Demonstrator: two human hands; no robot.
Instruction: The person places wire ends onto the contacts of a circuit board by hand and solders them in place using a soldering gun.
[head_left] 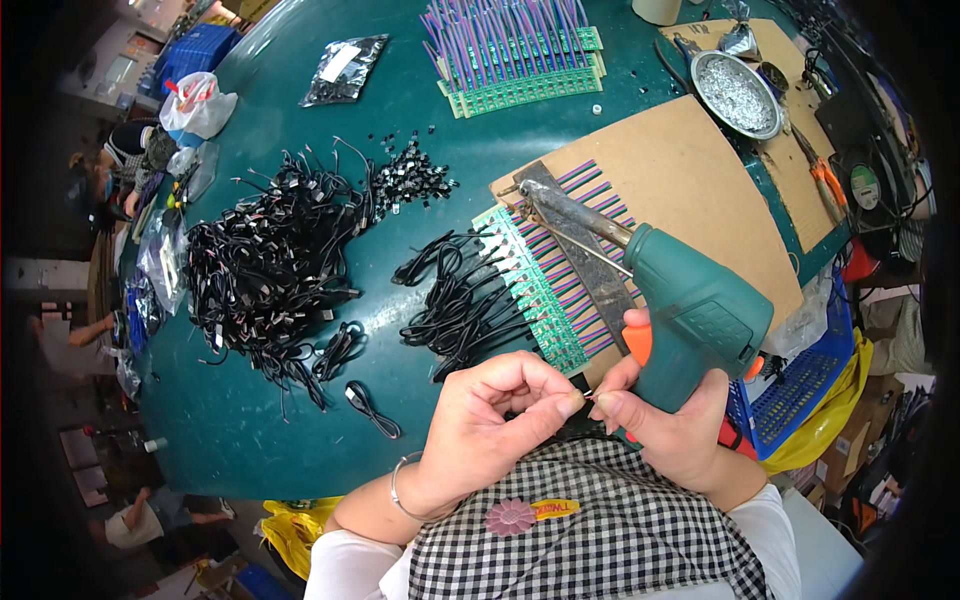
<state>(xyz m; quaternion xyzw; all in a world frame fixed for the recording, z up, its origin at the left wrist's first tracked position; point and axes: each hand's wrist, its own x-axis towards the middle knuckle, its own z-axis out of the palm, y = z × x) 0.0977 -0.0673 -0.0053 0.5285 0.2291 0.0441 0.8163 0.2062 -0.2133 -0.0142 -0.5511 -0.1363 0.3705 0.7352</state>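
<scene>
Two hands are brought together just above a checked apron [600,520]. A teal pistol-shaped soldering gun [690,310] with an orange trigger is gripped in the right hand [670,420], its long metal tip laid over a green circuit strip [540,290] on a brown board [690,190]. Something very small, too small to identify, is pinched between the left hand [500,410] fingertips beside the right forefinger.
</scene>
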